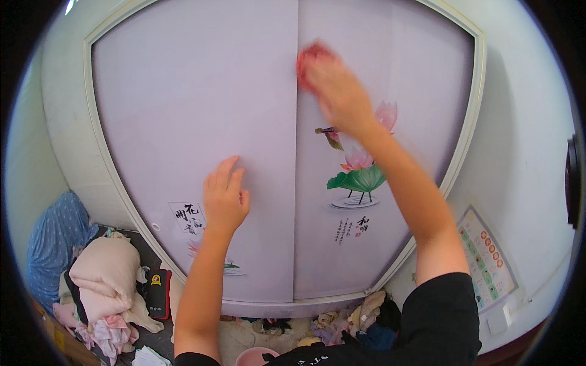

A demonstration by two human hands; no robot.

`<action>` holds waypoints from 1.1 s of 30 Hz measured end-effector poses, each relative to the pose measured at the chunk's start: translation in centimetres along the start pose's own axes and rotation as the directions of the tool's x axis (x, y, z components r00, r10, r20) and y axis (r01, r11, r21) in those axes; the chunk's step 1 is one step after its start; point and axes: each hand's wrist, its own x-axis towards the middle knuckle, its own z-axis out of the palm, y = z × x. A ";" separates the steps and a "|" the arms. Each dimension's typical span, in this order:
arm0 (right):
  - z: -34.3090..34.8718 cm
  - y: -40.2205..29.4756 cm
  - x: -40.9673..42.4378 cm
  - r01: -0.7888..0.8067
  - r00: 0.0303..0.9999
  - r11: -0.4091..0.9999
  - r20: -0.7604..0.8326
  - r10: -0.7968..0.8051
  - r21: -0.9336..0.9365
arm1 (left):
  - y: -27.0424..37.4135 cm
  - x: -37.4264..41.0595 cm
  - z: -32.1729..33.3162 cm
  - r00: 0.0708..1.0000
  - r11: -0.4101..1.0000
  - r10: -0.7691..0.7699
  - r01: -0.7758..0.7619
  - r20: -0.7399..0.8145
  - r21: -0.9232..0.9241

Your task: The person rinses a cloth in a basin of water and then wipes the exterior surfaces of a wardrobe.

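My right hand (pixel 341 91), blurred by motion, presses a red cloth (pixel 316 64) against the upper part of the right sliding door panel (pixel 412 68). The cloth lies close to the seam where the two panels meet. This panel carries a printed lotus with a green leaf (pixel 359 178) and black lettering beneath it, partly covered by my forearm. My left hand (pixel 224 194) holds nothing; its fingers are apart and bent, at or just in front of the left door panel (pixel 197 100). Printed lettering (pixel 185 217) and a small lotus show beside my left wrist.
A pale frame (pixel 474 91) surrounds the doors. At lower left lie a folded cream quilt (pixel 105 274), a blue patterned cloth (pixel 59 242) and a black-and-red case (pixel 159 293). Clothes (pixel 366 320) lie below the doors, near a pink basin (pixel 256 356). A poster (pixel 485 256) hangs at right.
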 end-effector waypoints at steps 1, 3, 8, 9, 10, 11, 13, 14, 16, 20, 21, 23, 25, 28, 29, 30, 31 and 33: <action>-0.2 -2.0 -3.6 -0.022 0.987 0.994 0.163 0.005 0.105 | 0.2 0.2 -0.1 1.000 1.000 0.001 -0.001 0.000 -0.003; -2.2 -6.8 -10.2 -0.133 0.842 0.955 0.538 -0.031 0.264 | 0.4 0.2 0.0 1.000 1.000 0.003 -0.004 -0.012 -0.015; -7.2 -9.2 -17.9 0.204 0.820 0.927 0.461 -0.338 0.316 | 1.2 0.5 0.6 1.000 0.998 -0.023 0.023 0.004 -0.061; -7.8 -7.7 -15.6 0.171 0.815 0.954 0.509 -0.277 0.246 | 0.6 0.4 0.2 1.000 0.999 -0.018 0.019 0.018 -0.032; -9.0 -5.9 -12.5 0.142 0.799 0.975 0.562 -0.214 0.169 | 0.2 0.4 0.0 0.999 1.000 -0.018 0.018 0.027 -0.016; -10.1 -4.5 -7.4 0.101 0.785 0.992 0.606 -0.128 0.080 | -0.1 0.2 -0.3 0.999 1.000 -0.019 0.019 0.036 -0.003; -10.5 1.8 -3.5 0.025 0.928 1.000 0.373 -0.019 -0.010 | 0.1 0.5 0.1 0.999 1.000 -0.015 0.016 0.029 -0.004; -10.2 5.9 -1.8 0.008 0.963 0.995 0.271 0.019 -0.099 | 0.5 0.6 0.4 1.000 1.000 -0.014 0.014 0.019 -0.006; -9.7 12.4 2.4 -0.006 0.999 0.958 0.043 0.019 -0.287 | 0.8 0.5 0.8 1.000 1.000 -0.019 0.019 0.005 0.003; -9.5 14.8 7.6 -0.237 0.969 0.914 -0.148 0.198 -0.329 | 1.5 0.4 1.1 0.999 0.999 -0.037 0.037 -0.001 -0.005; -9.1 14.7 7.6 -0.244 0.963 0.897 -0.203 0.178 -0.367 | 2.0 0.5 1.4 0.999 0.999 -0.033 0.033 -0.007 -0.019; -6.5 10.5 4.7 -0.201 0.978 0.948 -0.105 0.180 -0.247 | 1.7 0.2 0.9 1.000 0.999 -0.031 0.031 -0.002 -0.020; -3.4 2.7 -0.3 -0.090 0.992 0.940 0.059 0.116 -0.329 | 0.6 -0.2 0.2 0.999 0.999 -0.044 0.044 0.001 -0.009; -2.1 -8.9 -11.8 0.105 0.965 0.982 0.257 -0.062 -0.159 | 0.9 0.1 -0.2 0.998 0.998 -0.056 0.056 -0.014 -0.014; -2.9 -11.9 -16.2 0.099 0.965 0.982 0.258 -0.055 -0.158 | 1.3 0.3 0.2 0.999 0.999 -0.038 0.037 -0.022 -0.033; -3.9 -13.9 -20.0 0.186 0.919 0.981 0.362 -0.155 -0.051 | 1.2 0.5 0.5 0.999 0.999 -0.020 0.019 -0.026 -0.038; -4.9 -14.6 -22.4 0.262 0.853 0.962 0.449 -0.266 0.073 | 1.1 0.4 0.9 1.000 0.999 -0.010 0.009 -0.028 -0.038; -6.4 -14.5 -23.4 0.257 0.778 0.947 0.539 -0.322 0.193 | 1.1 0.5 1.1 1.000 0.999 0.011 -0.012 -0.028 -0.039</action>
